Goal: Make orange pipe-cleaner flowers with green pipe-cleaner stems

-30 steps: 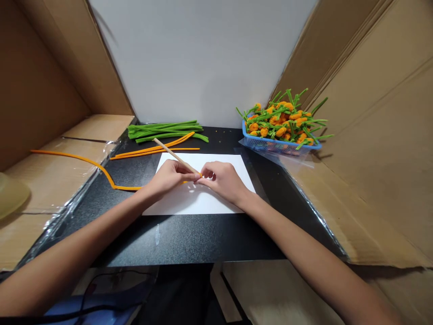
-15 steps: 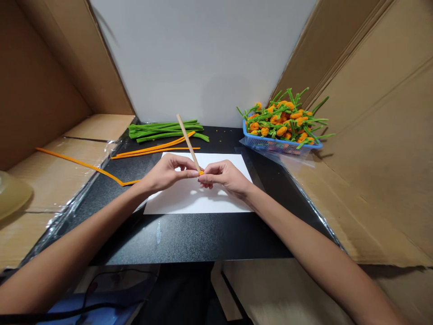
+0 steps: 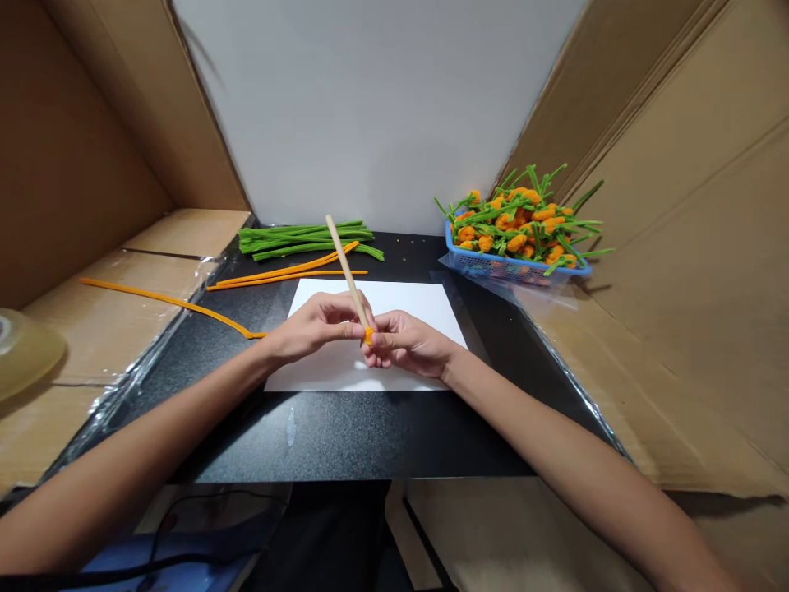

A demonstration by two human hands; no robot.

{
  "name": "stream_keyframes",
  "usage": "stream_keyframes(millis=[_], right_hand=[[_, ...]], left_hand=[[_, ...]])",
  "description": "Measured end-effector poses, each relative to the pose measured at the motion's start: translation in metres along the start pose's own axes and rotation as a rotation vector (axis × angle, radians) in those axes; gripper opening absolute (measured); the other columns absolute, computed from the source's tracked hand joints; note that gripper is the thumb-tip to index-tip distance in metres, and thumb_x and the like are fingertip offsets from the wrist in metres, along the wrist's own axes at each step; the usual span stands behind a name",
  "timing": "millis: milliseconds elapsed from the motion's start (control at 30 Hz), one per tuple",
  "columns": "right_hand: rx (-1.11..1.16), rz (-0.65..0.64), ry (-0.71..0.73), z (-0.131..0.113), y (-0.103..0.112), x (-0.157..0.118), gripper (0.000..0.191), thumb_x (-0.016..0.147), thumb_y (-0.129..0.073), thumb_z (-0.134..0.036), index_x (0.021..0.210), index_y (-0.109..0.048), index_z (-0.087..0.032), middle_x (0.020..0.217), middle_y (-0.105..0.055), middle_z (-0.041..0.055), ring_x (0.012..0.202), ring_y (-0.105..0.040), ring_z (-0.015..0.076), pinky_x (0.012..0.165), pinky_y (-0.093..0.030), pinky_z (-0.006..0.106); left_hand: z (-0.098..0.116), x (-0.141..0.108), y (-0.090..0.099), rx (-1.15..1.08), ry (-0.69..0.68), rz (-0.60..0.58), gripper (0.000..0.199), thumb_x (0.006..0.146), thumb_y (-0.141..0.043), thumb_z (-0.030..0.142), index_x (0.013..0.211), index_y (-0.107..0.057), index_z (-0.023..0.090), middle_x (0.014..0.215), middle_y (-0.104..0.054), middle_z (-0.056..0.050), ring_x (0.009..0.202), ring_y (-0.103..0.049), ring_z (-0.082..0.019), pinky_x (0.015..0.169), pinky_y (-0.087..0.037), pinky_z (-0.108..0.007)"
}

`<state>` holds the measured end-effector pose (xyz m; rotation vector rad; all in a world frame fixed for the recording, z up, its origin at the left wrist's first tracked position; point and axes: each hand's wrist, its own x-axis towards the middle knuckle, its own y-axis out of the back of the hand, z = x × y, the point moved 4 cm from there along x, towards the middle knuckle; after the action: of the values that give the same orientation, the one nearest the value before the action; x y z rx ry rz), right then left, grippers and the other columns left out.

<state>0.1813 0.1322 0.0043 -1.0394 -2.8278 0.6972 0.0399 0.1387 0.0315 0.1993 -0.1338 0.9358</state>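
A thin wooden stick [image 3: 343, 261] tilts up and to the left from between my hands, above a white sheet of paper [image 3: 314, 376]. Bright orange pipe cleaner is coiled around its lower end [image 3: 368, 335]. My left hand [image 3: 324, 322] is closed in a pinch at the coil, its fingers partly behind the stick. From behind the left wrist, a long orange pipe cleaner tail [image 3: 178, 302] runs out to the left. My right hand [image 3: 412, 344] is closed too, thumb and fingers gripping the coiled end of the stick from the right.
Behind the paper lie a bundle of green pipe cleaners [image 3: 296, 239] and loose orange pipe cleaners [image 3: 277, 275]. A blue basket [image 3: 505, 265] piled with orange-and-green pieces stands back right. A tape roll [image 3: 28, 353] sits far left. Cardboard walls [image 3: 690, 205] flank the black table [image 3: 370, 436].
Both hands have come slightly lower and nearer with the stick. The orange coil shows more between the fingers, and the orange tail has shifted a little to the right.
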Motion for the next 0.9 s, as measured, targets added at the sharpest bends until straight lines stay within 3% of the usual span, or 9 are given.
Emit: stream_keyframes(millis=[100,200,367,467,533,667,900], right_hand=[[0.033,0.012,-0.006,0.001,0.001,0.000,0.032,0.063,-0.091,-0.039,0.074,-0.074,-0.015,0.068,-0.070,0.0021,0.060,-0.062,0.0101,0.051,-0.044,0.019],[-0.043,0.125,0.058,-0.001,0.007,0.002,0.032,0.067,-0.088,-0.042,0.078,-0.075,-0.015,0.071,-0.070,0.0028,0.064,-0.061,0.0109,0.057,-0.047,0.021],[-0.482,0.471,0.381,-0.016,0.017,-0.003,0.031,0.072,-0.083,-0.048,0.076,-0.075,-0.019,0.073,-0.069,0.0020,0.068,-0.060,0.0149,0.062,-0.049,0.028],[-0.783,0.545,0.513,-0.021,0.012,-0.008,0.027,0.083,-0.073,-0.047,0.079,-0.076,-0.021,0.079,-0.072,0.0044,0.073,-0.062,0.0180,0.067,-0.049,0.032],[-0.850,0.545,0.538,-0.022,0.010,-0.009,0.025,0.085,-0.070,-0.046,0.082,-0.077,-0.022,0.082,-0.074,0.0049,0.076,-0.064,0.0190,0.068,-0.049,0.032],[-0.718,0.514,0.444,-0.019,0.015,-0.006,0.029,0.079,-0.076,-0.048,0.080,-0.078,-0.019,0.076,-0.073,0.0042,0.068,-0.062,0.0164,0.066,-0.049,0.031],[-0.373,0.388,0.289,-0.012,0.025,0.001,0.034,0.068,-0.086,-0.047,0.075,-0.077,-0.015,0.067,-0.070,0.0025,0.060,-0.060,0.0118,0.061,-0.048,0.026]], left_hand=[[-0.002,-0.001,0.001,0.000,-0.011,0.058,0.029,0.076,-0.080,0.047,0.074,-0.076,0.018,0.081,-0.067,-0.008,0.074,-0.065,-0.019,0.070,-0.055,-0.033],[-0.008,-0.001,0.005,-0.005,-0.031,0.135,0.027,0.076,-0.080,0.044,0.074,-0.074,0.018,0.078,-0.068,-0.007,0.072,-0.064,-0.019,0.070,-0.053,-0.033],[-0.020,0.001,0.011,0.031,-0.016,0.343,0.026,0.075,-0.081,0.042,0.077,-0.075,0.017,0.080,-0.072,-0.005,0.076,-0.065,-0.018,0.076,-0.051,-0.029],[-0.026,0.000,0.010,0.030,0.022,0.413,0.026,0.072,-0.083,0.042,0.079,-0.077,0.018,0.081,-0.074,-0.004,0.074,-0.065,-0.017,0.073,-0.049,-0.027],[-0.028,-0.001,0.008,0.030,0.039,0.437,0.027,0.071,-0.083,0.043,0.079,-0.077,0.018,0.081,-0.075,-0.005,0.074,-0.065,-0.017,0.072,-0.049,-0.027],[-0.029,-0.002,0.006,0.020,0.037,0.436,0.028,0.072,-0.083,0.042,0.079,-0.075,0.017,0.080,-0.074,-0.005,0.075,-0.066,-0.017,0.073,-0.049,-0.027],[-0.020,0.003,0.012,0.091,-0.015,0.249,0.030,0.078,-0.079,0.043,0.091,-0.077,0.016,0.087,-0.073,-0.006,0.059,-0.056,-0.010,0.057,-0.045,-0.023]])
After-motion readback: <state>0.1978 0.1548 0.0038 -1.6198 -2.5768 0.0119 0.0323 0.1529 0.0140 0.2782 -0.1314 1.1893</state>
